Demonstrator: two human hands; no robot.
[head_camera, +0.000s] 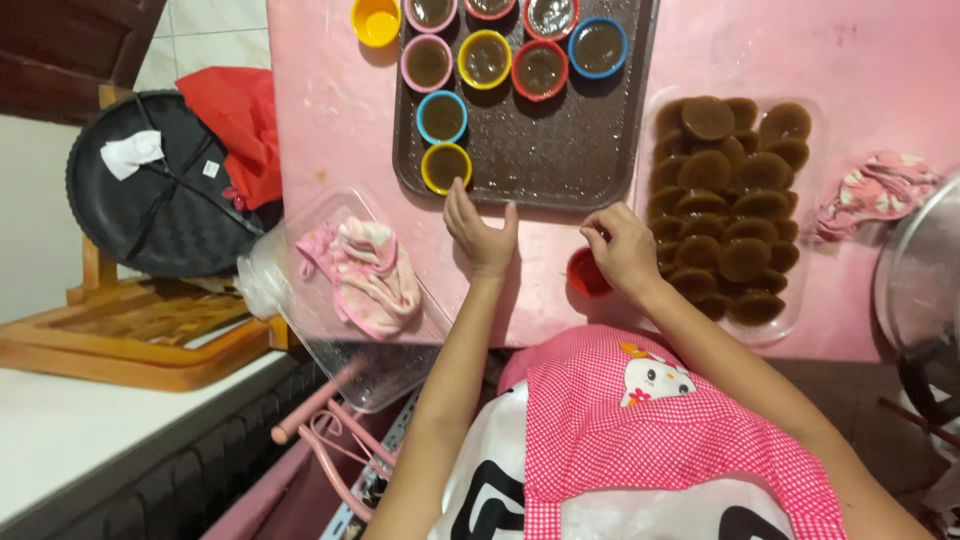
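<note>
My left hand (480, 231) rests on the pink table just below a yellow cup (446, 166) of brown filling, fingertips touching the near rim of the dark baking tray (560, 160). The hand holds nothing and its fingers lie together. My right hand (622, 246) is curled over a red cup (585, 276) on the table, gripping it at the top. Several more coloured cups of brown filling (485, 58) stand at the tray's far end. A clear tray (800, 320) piled with round brown cakes (725, 200) sits right of my right hand.
A clear plastic tray (300, 300) holding a pink cloth (368, 275) overhangs the table's left corner. A black round pan (150, 185) and red bag (240, 125) sit on a wooden stand at left. Another pink cloth (875, 190) and a metal lid (925, 270) lie at right.
</note>
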